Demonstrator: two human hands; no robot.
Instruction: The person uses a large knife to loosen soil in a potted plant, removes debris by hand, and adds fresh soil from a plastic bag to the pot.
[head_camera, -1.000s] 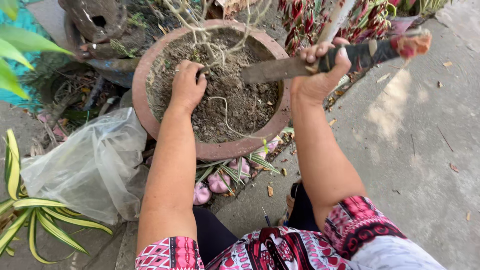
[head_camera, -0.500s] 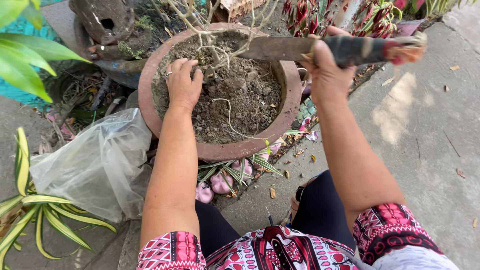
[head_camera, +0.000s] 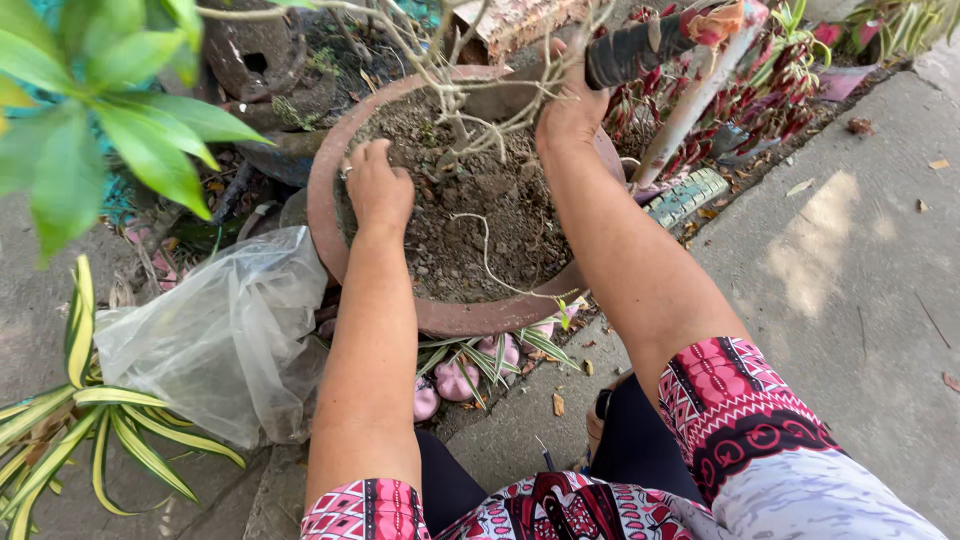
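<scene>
The round brown clay pot (head_camera: 330, 215) is filled with dry dark soil (head_camera: 490, 225), and a thin bare-branched plant (head_camera: 455, 110) stands in the middle of it. The left hand (head_camera: 378, 188) lies flat on the soil at the left side of the pot, just inside the rim; its fingers are held together and bent down into the earth. The right hand (head_camera: 572, 100) is at the far right side of the pot, beside the plant. Its fingers are closed around the dark handle of a tool (head_camera: 650, 45); the working end of this tool is hidden behind the hand, so I cannot tell what kind it is. A crumpled clear plastic bag (head_camera: 225, 340) lies on the ground just left of the pot, touching its wall. A striped green-yellow plant (head_camera: 100, 420) grows further left of the pot, beyond the bag.
</scene>
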